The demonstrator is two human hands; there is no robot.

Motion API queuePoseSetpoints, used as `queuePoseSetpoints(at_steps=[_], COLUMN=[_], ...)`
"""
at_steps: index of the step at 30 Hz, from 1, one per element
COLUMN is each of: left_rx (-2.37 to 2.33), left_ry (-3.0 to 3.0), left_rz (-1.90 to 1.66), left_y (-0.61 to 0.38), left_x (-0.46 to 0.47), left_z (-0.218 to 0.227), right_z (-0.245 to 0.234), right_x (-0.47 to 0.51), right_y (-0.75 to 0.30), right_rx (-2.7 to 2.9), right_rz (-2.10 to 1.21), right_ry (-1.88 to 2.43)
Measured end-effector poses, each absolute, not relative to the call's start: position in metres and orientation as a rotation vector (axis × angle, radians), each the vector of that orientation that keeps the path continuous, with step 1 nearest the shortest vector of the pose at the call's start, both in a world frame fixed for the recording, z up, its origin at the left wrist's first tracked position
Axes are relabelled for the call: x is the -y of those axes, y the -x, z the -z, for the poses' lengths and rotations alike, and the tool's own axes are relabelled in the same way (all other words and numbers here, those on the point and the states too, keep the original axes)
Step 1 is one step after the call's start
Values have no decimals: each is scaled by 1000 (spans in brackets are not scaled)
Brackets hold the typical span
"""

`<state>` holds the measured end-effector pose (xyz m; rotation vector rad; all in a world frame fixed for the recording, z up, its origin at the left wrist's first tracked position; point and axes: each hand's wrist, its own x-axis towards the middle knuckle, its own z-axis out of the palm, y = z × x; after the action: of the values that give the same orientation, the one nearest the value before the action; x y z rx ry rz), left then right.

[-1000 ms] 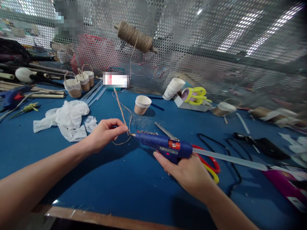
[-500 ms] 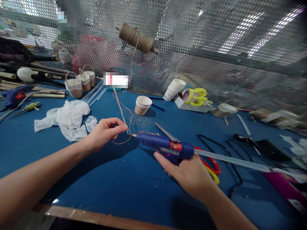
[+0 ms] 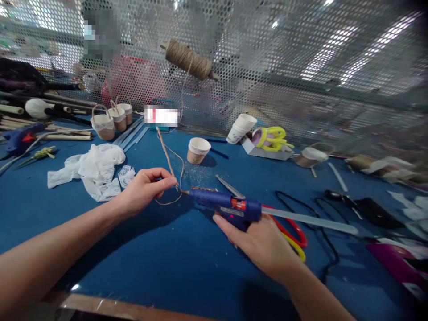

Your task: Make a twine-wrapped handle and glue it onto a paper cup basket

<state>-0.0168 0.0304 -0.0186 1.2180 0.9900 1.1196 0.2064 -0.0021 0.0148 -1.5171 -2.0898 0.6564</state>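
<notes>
My left hand (image 3: pixel 144 189) pinches a length of brown jute twine (image 3: pixel 166 154) between thumb and fingertips above the blue table (image 3: pixel 160 258). The twine loops under the hand and runs up toward a twine spool (image 3: pixel 187 59) hung on the perforated metal screen. My right hand (image 3: pixel 262 243) grips a blue hot glue gun (image 3: pixel 224 204) with a clear glue stick (image 3: pixel 310 219) sticking out of its back. The gun's metal nozzle points left and touches the twine right at my left fingertips.
Red and yellow handled scissors (image 3: pixel 287 229) lie under the gun. A paper cup (image 3: pixel 198 150) stands behind. White crumpled lace (image 3: pixel 93 167) lies left, small twine-wrapped baskets (image 3: pixel 103 125) and another glue gun (image 3: pixel 20 136) farther left. Stacked cups (image 3: pixel 241 127), black cable (image 3: pixel 317 214) and a person behind the screen.
Both hands hold nearly still with the nozzle against the twine; the view has shifted slightly, so everything sits a little lower and left in the picture.
</notes>
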Motion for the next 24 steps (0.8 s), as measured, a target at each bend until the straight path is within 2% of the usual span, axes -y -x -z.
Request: queuePoseSetpoints(at_steps=[4, 6, 13, 24], left_rx=[-992, -991, -999, -942], left_ry=[-1193, -1183, -1178, -1219], left_rz=[-1133, -1143, -1147, -1073], left_y=[16, 16, 15, 13], left_x=[-29, -29, -28, -26], left_z=[16, 15, 17, 21], right_z=[-19, -18, -4, 9], right_x=[-7, -16, -55, -105], right_y=[-217, -225, -252, -275], right_rx=[1920, 1839, 1447, 1479], right_rz=[-1011, -1062, -922, -542], right_ry=[1636, 1575, 1649, 2017])
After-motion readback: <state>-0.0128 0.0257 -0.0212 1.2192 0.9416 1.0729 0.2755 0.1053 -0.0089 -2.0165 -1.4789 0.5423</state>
